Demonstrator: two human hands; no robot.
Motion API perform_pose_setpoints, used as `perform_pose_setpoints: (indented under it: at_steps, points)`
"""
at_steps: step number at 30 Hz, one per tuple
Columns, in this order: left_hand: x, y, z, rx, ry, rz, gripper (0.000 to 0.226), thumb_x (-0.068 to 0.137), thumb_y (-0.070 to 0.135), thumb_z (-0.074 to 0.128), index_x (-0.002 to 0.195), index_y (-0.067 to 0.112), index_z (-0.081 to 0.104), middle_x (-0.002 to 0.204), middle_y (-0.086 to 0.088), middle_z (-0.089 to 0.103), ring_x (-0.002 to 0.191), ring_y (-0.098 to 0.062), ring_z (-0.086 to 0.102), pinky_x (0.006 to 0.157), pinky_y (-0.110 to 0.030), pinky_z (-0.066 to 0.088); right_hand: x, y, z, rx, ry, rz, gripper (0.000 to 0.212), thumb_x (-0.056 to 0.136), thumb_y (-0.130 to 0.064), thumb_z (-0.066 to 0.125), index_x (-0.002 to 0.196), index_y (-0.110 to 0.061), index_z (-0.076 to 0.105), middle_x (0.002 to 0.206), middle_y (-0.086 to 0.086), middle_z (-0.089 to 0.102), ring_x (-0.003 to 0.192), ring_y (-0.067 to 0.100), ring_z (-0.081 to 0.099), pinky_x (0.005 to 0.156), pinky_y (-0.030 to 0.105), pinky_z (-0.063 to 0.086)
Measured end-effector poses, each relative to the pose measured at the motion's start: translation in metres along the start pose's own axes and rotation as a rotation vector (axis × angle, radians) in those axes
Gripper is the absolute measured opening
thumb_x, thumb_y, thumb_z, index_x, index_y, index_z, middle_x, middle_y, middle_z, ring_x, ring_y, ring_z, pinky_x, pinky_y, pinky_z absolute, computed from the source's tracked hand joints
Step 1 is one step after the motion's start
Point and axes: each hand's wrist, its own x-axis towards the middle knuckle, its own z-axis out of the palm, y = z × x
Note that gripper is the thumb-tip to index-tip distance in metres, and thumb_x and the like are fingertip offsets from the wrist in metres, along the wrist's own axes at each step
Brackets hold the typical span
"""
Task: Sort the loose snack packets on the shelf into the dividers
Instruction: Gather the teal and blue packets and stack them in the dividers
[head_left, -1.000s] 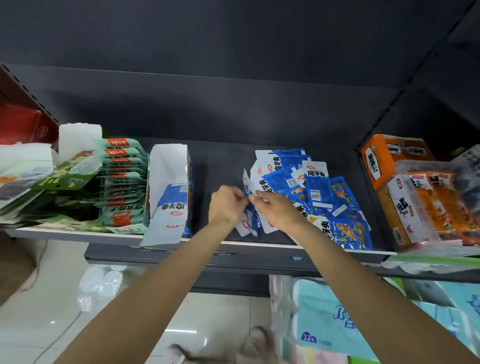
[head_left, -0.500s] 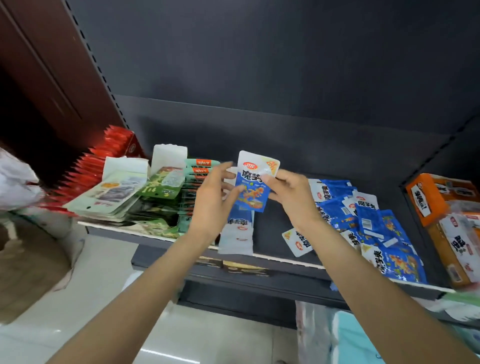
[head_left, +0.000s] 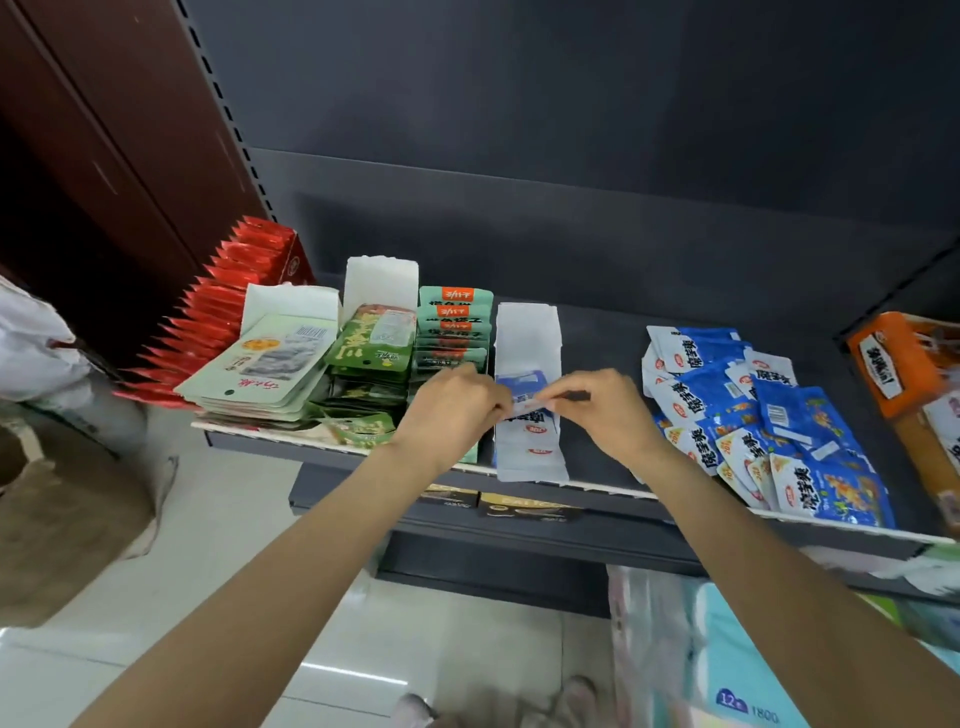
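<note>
Blue-and-white foil describes the snack packet (head_left: 529, 402) now pinched between both hands over the white cardboard divider (head_left: 528, 343), near the front edge of the shelf (head_left: 597, 332). The left hand (head_left: 453, 400) holds the packet's left end with curled fingers, and the right hand (head_left: 605, 402) pinches its right end, so the packet is stretched flat between them, just above others already lying in that divider. To the right, well apart, the loose pile of blue packets (head_left: 748, 410) lies scattered on the shelf, some overhanging the front lip.

Judging by their look, these packets are light, thin and floppy, with a slick film surface that could slide from a loose grip. The sealed edges are probably the stiffest part, so pinching at the two end seams, as here, seems the surest hold. The divider is only light card and could shift if pushed hard.
</note>
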Motion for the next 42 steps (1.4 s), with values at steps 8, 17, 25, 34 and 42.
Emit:
perform_pose_setpoints:
  at_steps: [8,17,25,34,42]
  points:
    - [0.033,0.05,0.016,-0.014,0.006,0.066,0.029,0.095,0.031,0.05,0.119,0.017,0.059,0.112,-0.003,0.064,0.11,-0.023,0.051,0.09,-0.03,0.036,-0.015,0.049,-0.031,0.12,0.19,0.124,0.02,0.087,-0.005,0.061,0.102,-0.014,0.071,0.098,-0.001,0.071,0.09,0.006,0.065,0.078,0.007,0.045]
    - [0.123,0.135,0.1,-0.63,-0.318,-0.457,0.023,0.096,0.015,0.048,0.103,-0.002,0.063,0.108,-0.017,0.065,0.102,-0.028,0.061,0.08,-0.029,0.047,-0.029,0.153,-0.093,-0.322,-0.114,0.459,0.072,0.089,-0.028,0.061,0.148,-0.016,0.021,0.157,0.008,0.011,0.145,0.022,0.009,0.115,0.035,0.015]
    - [0.176,0.149,0.148,-0.757,-0.242,-0.906,0.025,0.085,0.024,0.067,0.089,-0.001,0.068,0.087,-0.012,0.07,0.083,-0.022,0.066,0.067,-0.026,0.048,-0.026,0.183,-0.112,-0.295,-0.168,0.37,0.068,0.092,-0.021,0.057,0.149,-0.018,0.019,0.156,0.004,0.02,0.144,0.018,0.015,0.116,0.034,0.018]
    - [0.143,0.159,0.066,-1.097,-0.004,-0.609,0.019,0.094,0.019,0.053,0.079,0.011,0.062,0.067,0.002,0.063,0.051,-0.004,0.056,0.054,-0.015,0.045,-0.017,0.127,-0.109,-0.169,0.213,0.062,0.045,0.089,-0.001,0.055,0.131,-0.018,0.055,0.129,0.005,0.057,0.116,0.02,0.054,0.099,0.035,0.044]
    - [0.073,0.088,-0.003,-0.658,0.339,-0.319,0.012,0.094,0.009,0.05,0.105,0.009,0.053,0.104,-0.001,0.059,0.079,-0.005,0.058,0.066,-0.014,0.047,0.002,0.014,-0.083,0.05,0.279,-0.017,0.02,0.085,-0.022,0.067,0.096,-0.006,0.072,0.083,0.008,0.071,0.074,0.023,0.064,0.065,0.035,0.049]
